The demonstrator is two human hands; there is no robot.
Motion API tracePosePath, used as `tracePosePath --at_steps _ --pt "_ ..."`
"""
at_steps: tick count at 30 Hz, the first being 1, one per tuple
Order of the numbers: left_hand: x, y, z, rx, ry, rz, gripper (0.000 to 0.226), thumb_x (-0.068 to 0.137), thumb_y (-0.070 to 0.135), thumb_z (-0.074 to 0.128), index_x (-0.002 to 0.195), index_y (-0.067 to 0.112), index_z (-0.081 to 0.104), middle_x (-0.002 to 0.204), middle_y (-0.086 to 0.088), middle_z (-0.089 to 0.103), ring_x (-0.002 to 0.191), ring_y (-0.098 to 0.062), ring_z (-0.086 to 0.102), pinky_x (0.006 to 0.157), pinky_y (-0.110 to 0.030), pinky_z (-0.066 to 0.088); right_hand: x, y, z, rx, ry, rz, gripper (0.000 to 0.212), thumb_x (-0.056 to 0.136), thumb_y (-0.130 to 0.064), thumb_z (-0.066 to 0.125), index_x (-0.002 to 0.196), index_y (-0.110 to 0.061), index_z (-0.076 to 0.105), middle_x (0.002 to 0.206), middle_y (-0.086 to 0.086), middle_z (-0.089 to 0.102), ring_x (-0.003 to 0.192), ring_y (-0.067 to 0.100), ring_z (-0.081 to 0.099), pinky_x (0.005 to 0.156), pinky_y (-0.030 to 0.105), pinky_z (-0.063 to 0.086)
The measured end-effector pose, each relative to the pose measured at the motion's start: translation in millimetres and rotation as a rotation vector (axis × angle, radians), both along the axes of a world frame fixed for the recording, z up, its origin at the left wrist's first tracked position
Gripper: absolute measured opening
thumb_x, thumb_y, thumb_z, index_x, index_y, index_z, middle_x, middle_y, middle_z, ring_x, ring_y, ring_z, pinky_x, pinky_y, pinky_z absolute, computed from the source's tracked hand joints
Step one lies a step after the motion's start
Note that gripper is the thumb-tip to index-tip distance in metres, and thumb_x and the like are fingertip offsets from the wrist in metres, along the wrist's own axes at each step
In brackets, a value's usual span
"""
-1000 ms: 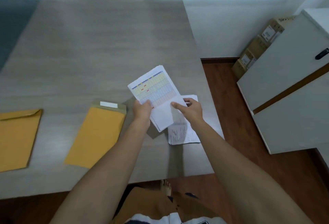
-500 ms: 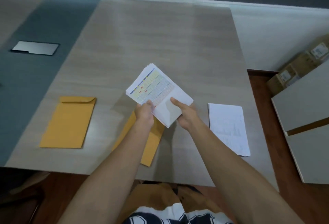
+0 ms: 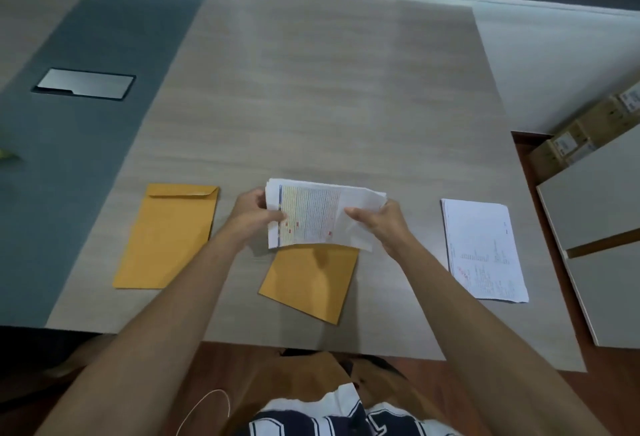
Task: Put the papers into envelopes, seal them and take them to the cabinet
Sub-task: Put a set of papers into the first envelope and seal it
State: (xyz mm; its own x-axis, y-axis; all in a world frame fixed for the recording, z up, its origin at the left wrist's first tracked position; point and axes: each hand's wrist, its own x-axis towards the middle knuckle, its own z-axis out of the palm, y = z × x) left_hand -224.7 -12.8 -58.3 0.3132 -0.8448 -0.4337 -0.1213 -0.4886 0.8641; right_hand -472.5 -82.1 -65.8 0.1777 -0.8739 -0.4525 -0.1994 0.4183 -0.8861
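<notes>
while both hands held it above the pale wood-grain tabletop point(image 3: 329, 89), the folded stack of white papers with a coloured printed table point(image 3: 318, 216) lay sideways between them, near the tabletop's six o'clock edge. the left hand point(image 3: 254, 212) gripped the stack's nine o'clock end, thumb curled over the printed face and fingers behind. the right hand point(image 3: 381, 224) pinched the three o'clock end, thumb on top of the blank white part. each grip was thus clamped on the stack.

directly at six o'clock of the stack, partly covered by its lower edge, a mustard-yellow paper envelope point(image 3: 311, 283) lay flat and tilted, one corner pointing toward the person. a second mustard-yellow envelope with its flap folded down point(image 3: 166, 238) lay flat at nine o'clock of the left hand, apart from it. at three o'clock of the right hand, well clear of it, a flat pile of white printed sheets point(image 3: 483, 250) rested near the tabletop's edge.

at ten o'clock, a grey rectangular metal plate point(image 3: 85, 83) sat in the tabletop's dark blue-grey strip point(image 3: 86, 145). beyond the three o'clock edge stood a white cabinet point(image 3: 602, 228), with brown cardboard boxes point(image 3: 581, 138) behind it on the floor.
</notes>
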Motion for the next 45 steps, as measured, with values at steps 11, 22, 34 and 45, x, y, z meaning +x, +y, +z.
tracePosePath --at_steps 11,22,34,45 --pt "-26 9 -18 -0.049 -0.007 0.01 0.03 0.07 -0.017 0.069 0.07 0.011 0.058 0.071 -0.004 0.056 0.07 -0.02 0.054 0.058 -0.026 0.045 -12 24 -7 -0.12 0.02 -0.006 0.032 0.07 -0.004 0.085 0.1 -0.002 0.073 0.092 0.008 0.074 0.086 0.018 0.07 0.074 0.028 0.057" --pt "-40 14 -29 0.038 0.056 0.158 0.027 0.075 -0.007 0.071 0.096 0.009 0.067 0.088 -0.007 0.068 0.082 -0.022 0.065 0.075 -0.034 0.056 -8 41 -14 -0.044 0.07 -0.095 0.03 0.069 -0.008 0.087 0.092 -0.017 0.07 0.09 0.003 0.073 0.083 0.015 0.07 0.074 0.029 0.059" --pt "-68 -21 -37 0.054 -0.251 0.092 0.034 0.087 0.01 0.061 0.121 0.013 0.065 0.117 -0.003 0.066 0.1 -0.016 0.061 0.085 -0.027 0.049 -61 2 3 -0.049 0.174 -0.162 0.036 0.072 -0.011 0.085 0.101 -0.01 0.063 0.092 0.003 0.068 0.077 0.013 0.066 0.064 0.025 0.054" --pt "-94 -40 -50 0.227 -0.868 -0.325 0.082 0.064 0.042 0.087 0.136 0.031 0.049 0.142 -0.005 0.036 0.131 -0.024 0.034 0.106 -0.032 0.03 -109 -72 14 -0.21 0.287 -0.138 0.037 0.072 -0.019 0.086 0.102 -0.004 0.07 0.096 0.014 0.072 0.083 0.027 0.07 0.076 0.037 0.058"
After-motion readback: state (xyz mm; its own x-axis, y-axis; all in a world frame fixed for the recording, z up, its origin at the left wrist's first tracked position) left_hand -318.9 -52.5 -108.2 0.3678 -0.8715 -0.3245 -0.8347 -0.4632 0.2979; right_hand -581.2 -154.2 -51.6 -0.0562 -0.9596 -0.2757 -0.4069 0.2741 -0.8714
